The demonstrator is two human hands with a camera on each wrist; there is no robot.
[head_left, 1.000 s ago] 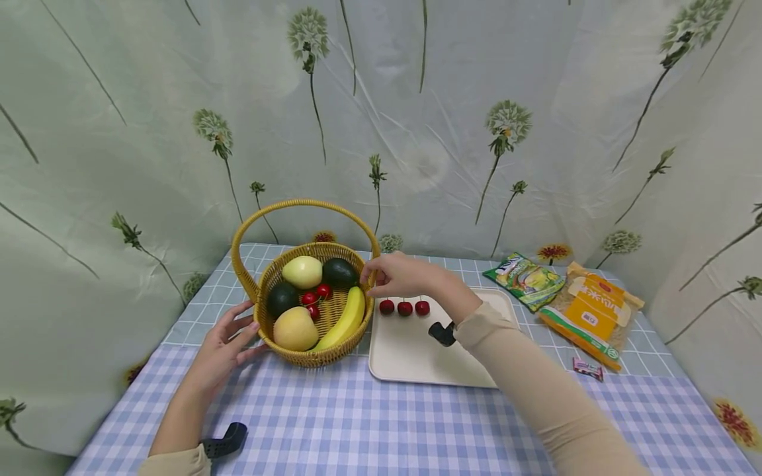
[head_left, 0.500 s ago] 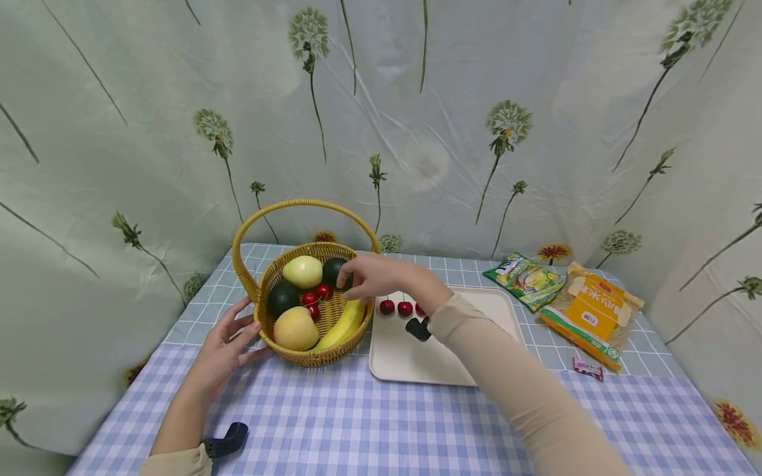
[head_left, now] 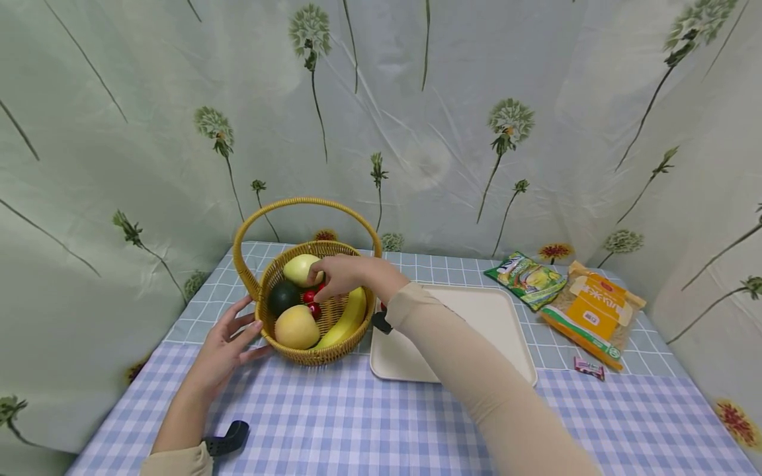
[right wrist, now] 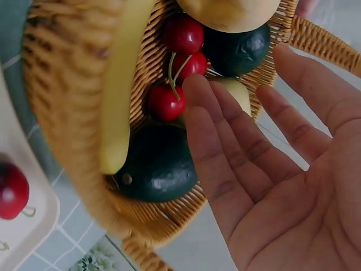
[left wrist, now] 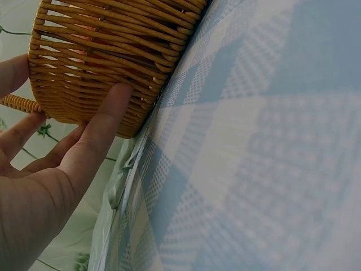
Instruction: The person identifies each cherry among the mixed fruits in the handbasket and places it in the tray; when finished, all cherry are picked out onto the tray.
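A woven basket [head_left: 317,359] with a tall handle holds a banana [head_left: 347,324], red cherries [right wrist: 167,103], a pale green fruit [head_left: 297,270], a yellowish round fruit [head_left: 296,327] and dark green avocado-like fruits [right wrist: 158,164]. My left hand [head_left: 220,344] touches the basket's left side; in the left wrist view its fingers lie against the wicker wall [left wrist: 107,62]. Over the basket's inside hovers my right hand [head_left: 345,273], fingers loosely extended with nothing in them. In the head view it covers one dark fruit and part of the cherries.
Right of the basket lies a cream tray [head_left: 476,304]; a cherry [right wrist: 11,191] on it shows in the right wrist view. Farther right are a green snack bag [head_left: 526,281], an orange-and-clear bag [head_left: 592,314] and a small pink packet [head_left: 589,368].
My right hand has moved left from the basket's right rim to above the cherries and pale green fruit. Its forearm now hides the tray's cherries more. The left hand stays put.
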